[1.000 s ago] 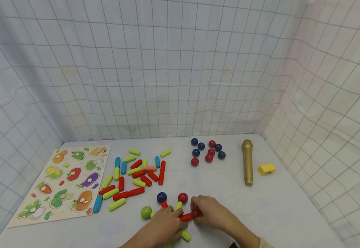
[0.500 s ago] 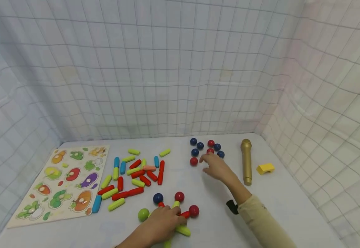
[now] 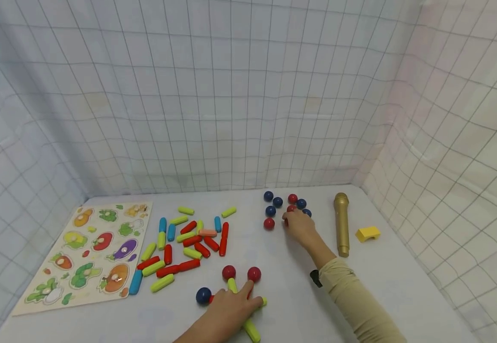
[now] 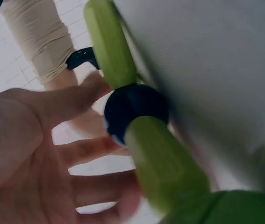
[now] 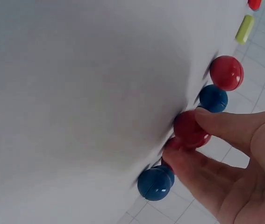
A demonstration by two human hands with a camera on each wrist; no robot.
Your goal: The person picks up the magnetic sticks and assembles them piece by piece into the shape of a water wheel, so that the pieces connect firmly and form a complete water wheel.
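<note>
Near the front edge lies a toy structure of green rods (image 3: 233, 285) joined to two red balls (image 3: 229, 272) and a blue ball (image 3: 203, 295). My left hand (image 3: 248, 293) rests on it with fingers spread. In the left wrist view the left hand (image 4: 95, 121) lies beside two green rods (image 4: 162, 163) and a dark blue ball (image 4: 134, 109). My right hand (image 3: 288, 218) reaches into the cluster of red and blue balls (image 3: 269, 223) at the back. In the right wrist view, the right hand (image 5: 188, 137) pinches a red ball (image 5: 188, 126) between thumb and finger.
A pile of loose red, green and blue rods (image 3: 184, 238) lies left of centre. A vegetable puzzle board (image 3: 85, 252) sits at the far left. A gold toy microphone (image 3: 341, 224) and a yellow block (image 3: 367, 233) lie at the right. Mesh walls surround the table (image 3: 402, 286).
My right hand left the structure and moved back to the ball cluster, where it now pinches a red ball. The structure turned under my left hand; its green ball is out of sight.
</note>
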